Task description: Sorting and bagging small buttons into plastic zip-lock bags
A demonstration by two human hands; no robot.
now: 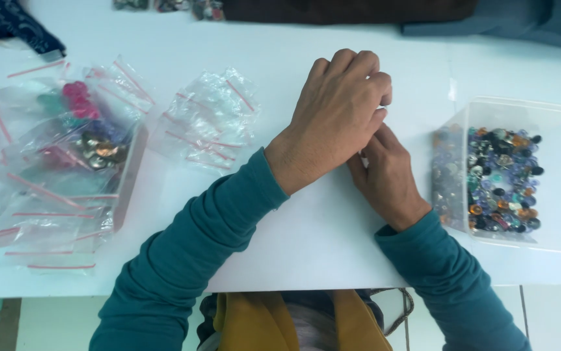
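Observation:
My left hand [336, 114] lies over my right hand [388, 175] above the middle of the white table [293, 227]. The fingers of both are curled together, and whatever sits between them is hidden. Both arms wear teal sleeves. A clear plastic box [521, 110] with several small mixed-colour beads [501, 179] stands just right of my right hand. A loose heap of small clear zip bags with red seal strips [212, 120] lies just left of my left hand.
At the far left a clear box [124, 175] holds filled zip bags with pink, green and metallic pieces, and more flat bags [40, 221] spread around it. Dark cloth [345, 10] lies along the far edge. The table's near edge runs by my lap.

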